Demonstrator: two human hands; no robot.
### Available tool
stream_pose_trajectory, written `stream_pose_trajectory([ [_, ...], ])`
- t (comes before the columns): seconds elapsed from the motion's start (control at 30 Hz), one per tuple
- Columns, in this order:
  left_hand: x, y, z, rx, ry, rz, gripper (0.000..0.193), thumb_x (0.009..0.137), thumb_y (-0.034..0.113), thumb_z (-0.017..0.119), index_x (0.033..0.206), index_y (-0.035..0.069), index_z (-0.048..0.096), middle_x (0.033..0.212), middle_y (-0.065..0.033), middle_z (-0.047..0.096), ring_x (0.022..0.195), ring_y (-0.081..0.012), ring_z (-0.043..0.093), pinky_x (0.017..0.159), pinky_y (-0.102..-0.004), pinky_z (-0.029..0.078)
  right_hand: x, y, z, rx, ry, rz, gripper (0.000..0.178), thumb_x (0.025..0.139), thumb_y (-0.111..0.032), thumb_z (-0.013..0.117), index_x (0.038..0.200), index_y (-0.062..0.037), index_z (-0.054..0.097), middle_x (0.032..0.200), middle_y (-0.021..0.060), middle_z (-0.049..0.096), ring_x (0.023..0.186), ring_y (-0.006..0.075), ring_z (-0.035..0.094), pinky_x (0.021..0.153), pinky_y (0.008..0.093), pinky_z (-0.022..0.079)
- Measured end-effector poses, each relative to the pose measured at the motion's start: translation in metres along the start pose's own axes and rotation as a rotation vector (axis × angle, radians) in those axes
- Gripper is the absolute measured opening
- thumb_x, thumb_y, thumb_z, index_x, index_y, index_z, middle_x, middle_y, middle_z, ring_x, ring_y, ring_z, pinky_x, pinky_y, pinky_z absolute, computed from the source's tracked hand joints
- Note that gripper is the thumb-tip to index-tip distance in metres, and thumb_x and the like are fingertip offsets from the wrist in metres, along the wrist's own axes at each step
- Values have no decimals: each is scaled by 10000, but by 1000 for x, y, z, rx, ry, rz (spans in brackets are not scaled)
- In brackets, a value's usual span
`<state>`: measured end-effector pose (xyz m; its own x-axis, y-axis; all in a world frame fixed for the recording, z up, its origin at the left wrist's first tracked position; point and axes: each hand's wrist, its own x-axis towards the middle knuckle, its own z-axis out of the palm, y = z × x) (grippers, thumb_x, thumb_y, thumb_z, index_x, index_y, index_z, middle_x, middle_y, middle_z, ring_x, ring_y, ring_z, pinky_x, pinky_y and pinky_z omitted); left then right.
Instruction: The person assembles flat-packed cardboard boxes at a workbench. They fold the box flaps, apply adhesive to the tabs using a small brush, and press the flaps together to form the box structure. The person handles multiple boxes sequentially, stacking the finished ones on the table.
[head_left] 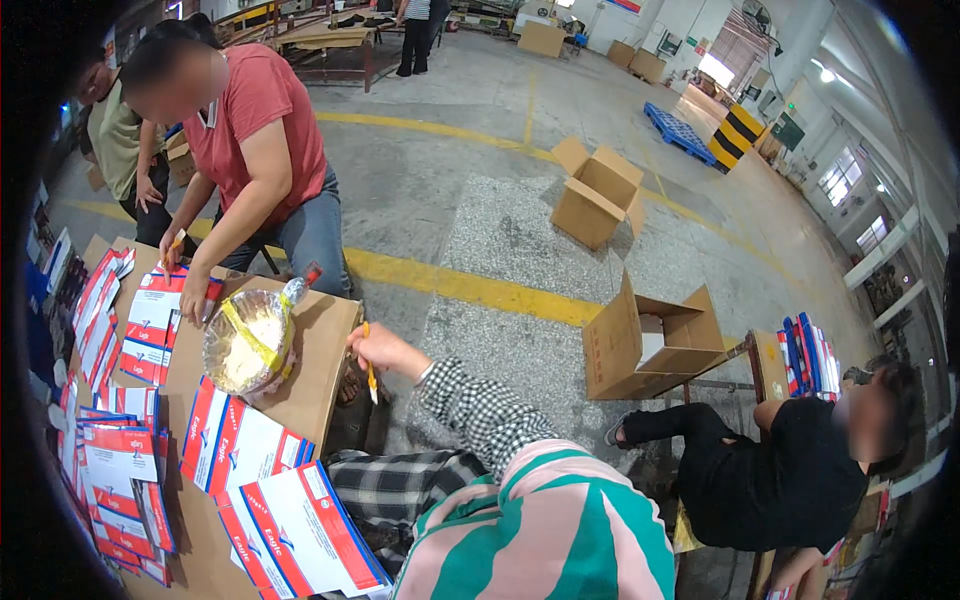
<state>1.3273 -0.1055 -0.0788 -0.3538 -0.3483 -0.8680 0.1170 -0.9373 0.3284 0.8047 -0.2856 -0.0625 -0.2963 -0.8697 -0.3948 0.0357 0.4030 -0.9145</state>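
Note:
My right hand (pixel 385 350) is closed around a small brush with an orange-yellow handle (pixel 371 378), its pale tip pointing down past the table's edge. A checked sleeve covers that forearm. Left of the hand, on the cardboard-topped table (pixel 300 370), stands a bowl (pixel 243 345) lined with clear plastic, holding a pale, creamy substance, with yellow tape across it. Nearest me, flat printed card sleeves in white, red and blue (pixel 300 530) overlap in a fanned stack. Another fanned stack (pixel 235 440) lies just beyond. My left hand is out of view.
Across the table a person in a red shirt (pixel 265 120) bends over more card sleeves (pixel 150 325), holding a brush. Piles of sleeves (pixel 120 480) fill the left side. Open cartons (pixel 650 345) stand on the floor to the right, near a seated person in black (pixel 790 470).

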Motion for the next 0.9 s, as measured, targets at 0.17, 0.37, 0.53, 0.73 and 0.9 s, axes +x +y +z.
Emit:
stream_pose_trajectory([
  [0.17, 5, 0, 5, 9, -50, -16, 446, 801, 335, 653, 1092, 2, 592, 961, -149, 649, 888, -297, 629, 823, -370, 505, -43, -62, -24, -73, 51, -204, 229, 880, -138, 470, 995, -3, 614, 602, 49, 613, 520, 104, 546, 513, 276, 415],
  [0.37, 4, -8, 8, -11, -71, -20, 417, 795, 282, 651, 1084, -13, 592, 973, -165, 645, 900, -300, 629, 828, -383, 505, -64, -103, -10, -26, 21, -395, 140, 871, -141, 532, 875, -9, 581, 664, 23, 597, 614, 80, 547, 563, 247, 421],
  [0.53, 2, -16, 11, -37, -95, -23, 393, 789, 237, 649, 1077, -25, 592, 984, -178, 642, 910, -302, 628, 832, -394, 505, -71, -135, 3, 79, -68, -442, 112, 853, -121, 610, 827, -39, 537, 684, -5, 563, 547, 83, 512, 524, 246, 427],
  [0.73, -34, -70, -22, -167, -208, 67, 367, 783, 184, 647, 1069, -40, 593, 996, -194, 638, 922, -305, 628, 836, -407, 504, -79, -171, 40, 43, -182, -620, 113, 894, -133, 607, 856, -31, 578, 739, 20, 595, 615, 86, 568, 589, 227, 467],
  [0.9, -79, -102, -30, -190, -147, 158, 472, 774, 140, 610, 1165, -103, 505, 1072, -246, 601, 1003, -355, 610, 927, -473, 478, -83, -184, 51, 54, -196, -610, 136, 909, -125, 593, 919, 11, 591, 733, 55, 628, 648, 107, 614, 617, 223, 477],
])
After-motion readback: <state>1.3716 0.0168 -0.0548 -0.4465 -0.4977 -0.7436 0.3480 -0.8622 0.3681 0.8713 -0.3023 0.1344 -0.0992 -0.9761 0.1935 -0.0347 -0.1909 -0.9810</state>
